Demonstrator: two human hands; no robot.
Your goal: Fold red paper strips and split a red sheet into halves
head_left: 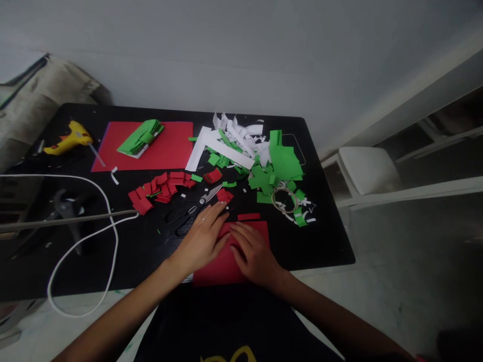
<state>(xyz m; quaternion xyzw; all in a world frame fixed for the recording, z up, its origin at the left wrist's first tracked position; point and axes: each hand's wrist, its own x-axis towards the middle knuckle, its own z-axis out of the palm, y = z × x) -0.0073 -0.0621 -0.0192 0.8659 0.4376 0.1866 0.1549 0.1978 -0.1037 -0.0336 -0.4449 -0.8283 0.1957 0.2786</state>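
Note:
A red sheet of paper (222,269) lies at the near edge of the black table, under both hands. My left hand (202,239) rests over its upper left side, fingers stretched out and pointing away from me. From the right, my right hand (256,256) lies on the sheet, its fingers extended toward the far edge and its thumb apart. The fingertips of the two hands come close together. Just beyond is a narrow red paper strip (249,216). Scissors (196,208) with black handles lie partly behind my left hand, beside small red pieces (225,195).
A row of folded red pieces (166,186) lies left of centre. Green paper (285,161), white strips (230,148) and a tape ring (285,200) cover the right side. Far left are a yellow glue gun (70,138), a red sheet (173,146) with a green bundle (141,138), and a white cable (115,241).

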